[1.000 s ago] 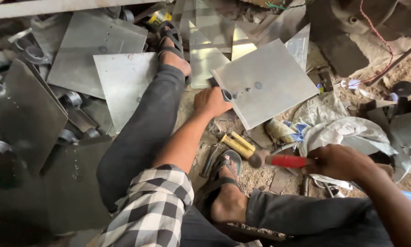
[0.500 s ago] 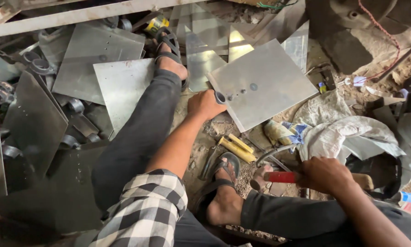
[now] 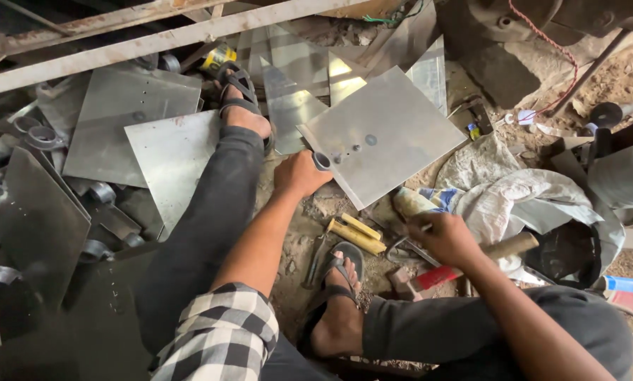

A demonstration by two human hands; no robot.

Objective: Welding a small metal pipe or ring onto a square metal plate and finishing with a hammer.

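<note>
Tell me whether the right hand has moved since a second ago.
Yes. The right hand has shifted left, toward the yellow-handled tool on the ground, and now sits much closer to it than before.

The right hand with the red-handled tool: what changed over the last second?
The right hand moved left, toward the yellow-handled tool, its red-handled tool now lying under it. The left hand stayed gripping the square metal sheet at its edge.

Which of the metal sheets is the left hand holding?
The square sheet right of the outstretched leg, its corner in the left hand beside a small ring; the other sheets lie untouched.
</note>
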